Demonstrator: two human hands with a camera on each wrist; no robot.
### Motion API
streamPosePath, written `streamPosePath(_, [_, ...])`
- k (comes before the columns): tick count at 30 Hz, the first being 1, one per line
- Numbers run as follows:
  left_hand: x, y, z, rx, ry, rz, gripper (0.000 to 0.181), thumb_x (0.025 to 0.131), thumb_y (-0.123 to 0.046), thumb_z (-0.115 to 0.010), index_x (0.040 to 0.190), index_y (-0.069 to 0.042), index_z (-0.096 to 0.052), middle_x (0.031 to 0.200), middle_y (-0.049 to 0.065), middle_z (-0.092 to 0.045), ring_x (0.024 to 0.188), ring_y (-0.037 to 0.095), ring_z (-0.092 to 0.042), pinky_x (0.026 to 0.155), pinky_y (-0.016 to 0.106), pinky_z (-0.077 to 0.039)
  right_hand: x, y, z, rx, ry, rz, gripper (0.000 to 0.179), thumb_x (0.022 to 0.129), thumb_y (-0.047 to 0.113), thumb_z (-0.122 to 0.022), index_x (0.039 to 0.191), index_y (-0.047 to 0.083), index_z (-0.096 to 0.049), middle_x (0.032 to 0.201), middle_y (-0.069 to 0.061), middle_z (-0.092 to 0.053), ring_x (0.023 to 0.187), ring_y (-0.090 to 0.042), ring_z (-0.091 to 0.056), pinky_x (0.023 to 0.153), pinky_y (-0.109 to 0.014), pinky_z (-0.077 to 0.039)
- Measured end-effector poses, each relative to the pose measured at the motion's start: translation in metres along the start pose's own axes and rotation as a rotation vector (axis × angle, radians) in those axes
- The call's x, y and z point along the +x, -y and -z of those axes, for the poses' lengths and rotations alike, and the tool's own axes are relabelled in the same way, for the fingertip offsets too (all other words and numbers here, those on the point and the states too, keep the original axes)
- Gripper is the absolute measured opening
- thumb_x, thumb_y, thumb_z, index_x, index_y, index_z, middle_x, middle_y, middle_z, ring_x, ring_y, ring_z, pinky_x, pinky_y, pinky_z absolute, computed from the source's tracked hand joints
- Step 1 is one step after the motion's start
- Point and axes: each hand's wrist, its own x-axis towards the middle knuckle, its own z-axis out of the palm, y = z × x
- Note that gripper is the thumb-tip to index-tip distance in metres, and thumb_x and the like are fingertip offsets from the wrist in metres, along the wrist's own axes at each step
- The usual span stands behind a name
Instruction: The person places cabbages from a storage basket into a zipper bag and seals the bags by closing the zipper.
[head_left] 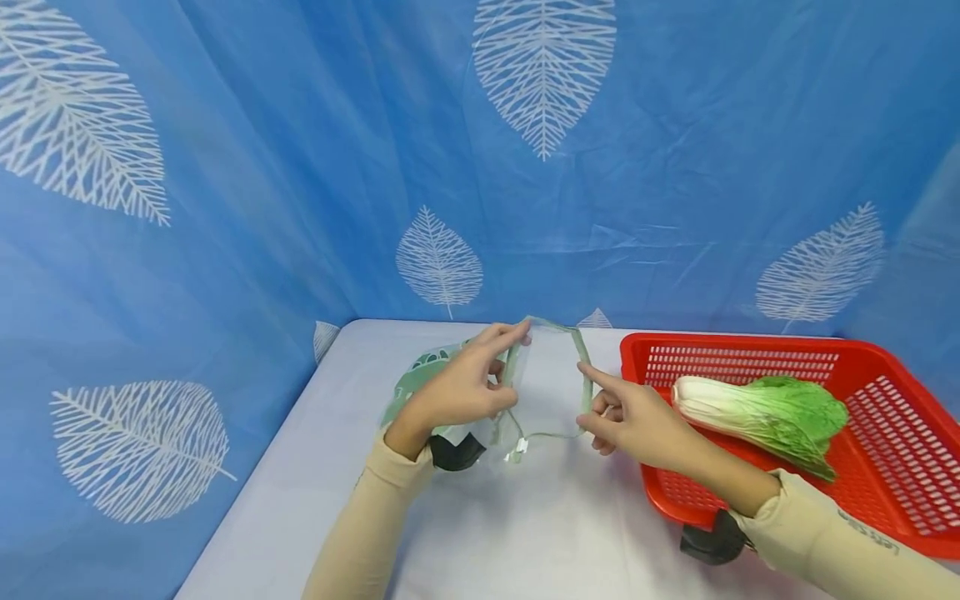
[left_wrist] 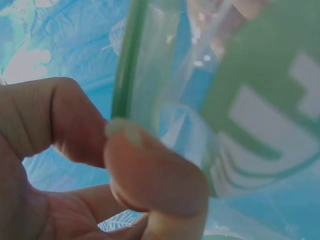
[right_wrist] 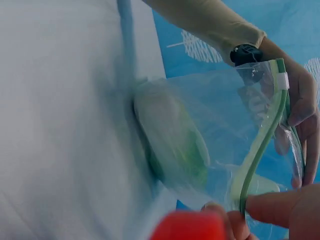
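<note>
Beige fabric sleeves (head_left: 840, 525) are nearest the head camera, one on each of the person's forearms. Largest in extent is a blue curtain printed with white leaves (head_left: 337, 125); before it stands a white-topped table (head_left: 540, 525). On the table's right side sits a red rectangular plastic basket with perforated walls (head_left: 738, 340).

Next in size is a clear plastic bag with green print (right_wrist: 220, 120), located left of the basket, between the two hands, its mouth spread apart. Whether its lower end touches the table cannot be determined. A whitish-green shape (right_wrist: 172, 135) shows through the film; contents or print, cannot tell. Assessment: the bag should prove light, limp and slippery, liable to fold shut; the best hold is the stiffer green strip (right_wrist: 264, 137) along the mouth, one side per hand.

A long Chinese cabbage with white stalks and green leaves (head_left: 761, 412) lies in the basket, touched by neither hand. It is probably heavier, firm at the stalk, easily torn at the leaf.

The left hand (head_left: 465, 383) pinches one mouth edge; the right hand (head_left: 637, 421) pinches the opposite edge. Smallest item noted: a white plastic slider (right_wrist: 283, 80) on the strip.
</note>
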Motion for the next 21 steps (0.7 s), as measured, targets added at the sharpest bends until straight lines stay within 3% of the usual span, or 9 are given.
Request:
streamPosePath(3, [0.000,0.004,-0.002,-0.044,-0.002,-0.006,0.085,0.086,-0.003,-0.055,0.164,-0.014,-0.025,0.151,-0.002,-0.039,0.070,0.022,-0.050,0.055,0.032,-0.052,-0.005,0.000,0.006,0.041,0.030,0.047,0.082,0.094,0.021,-0.075,0.163,0.016,-0.030,0.093,-0.009,-0.065,0.073,-0.026,-0.072,0.064,-0.035,-0.062])
streamPosePath(6, [-0.001,0.007,-0.002,-0.079,-0.001,-0.010,0.084,0.086,-0.002,-0.054,0.164,-0.014,-0.024,0.153,-0.001,-0.038,0.075,0.023,-0.052,0.056,0.033,-0.054,-0.010,0.000,0.021,-0.014,0.008,0.144,0.080,0.095,0.020,-0.074,0.162,0.021,-0.032,0.093,-0.006,-0.067,0.074,-0.019,-0.070,0.067,-0.033,-0.061])
streamPosePath(10, [0.000,0.008,-0.002,-0.110,0.000,-0.022,0.085,0.086,-0.001,-0.053,0.164,-0.015,-0.024,0.155,0.001,-0.037,0.082,0.023,-0.054,0.056,0.034,-0.056,-0.016,-0.004,0.057,-0.220,-0.047,0.298,0.082,0.093,0.018,-0.077,0.162,0.026,-0.032,0.090,0.006,-0.067,0.078,-0.011,-0.067,0.071,-0.028,-0.059])
streamPosePath(13, [0.001,0.007,0.001,-0.139,-0.009,-0.032,0.086,0.085,0.000,-0.053,0.165,-0.016,-0.023,0.155,0.002,-0.036,0.084,0.025,-0.055,0.056,0.036,-0.057,-0.018,-0.013,0.088,-0.395,-0.073,0.369,0.088,0.089,0.017,-0.081,0.162,0.029,-0.033,0.094,0.014,-0.066,0.086,-0.006,-0.065,0.077,-0.028,-0.058])
streamPosePath(17, [0.000,0.009,0.003,-0.172,-0.014,-0.033,0.087,0.085,0.001,-0.052,0.165,-0.017,-0.022,0.155,0.003,-0.036,0.080,0.025,-0.054,0.056,0.037,-0.057,-0.020,-0.033,0.122,-0.517,-0.104,0.355,0.089,0.084,0.017,-0.085,0.159,0.030,-0.038,0.098,0.018,-0.067,0.091,-0.005,-0.064,0.075,-0.029,-0.055])
streamPosePath(21, [-0.002,0.011,0.003,-0.191,-0.010,-0.025,0.087,0.086,0.003,-0.051,0.165,-0.017,-0.021,0.154,-0.001,-0.036,0.074,0.023,-0.052,0.056,0.038,-0.058,-0.025,-0.058,0.142,-0.564,-0.104,0.304,0.080,0.084,0.023,-0.085,0.155,0.027,-0.048,0.098,0.017,-0.067,0.087,-0.004,-0.062,0.068,-0.027,-0.053])
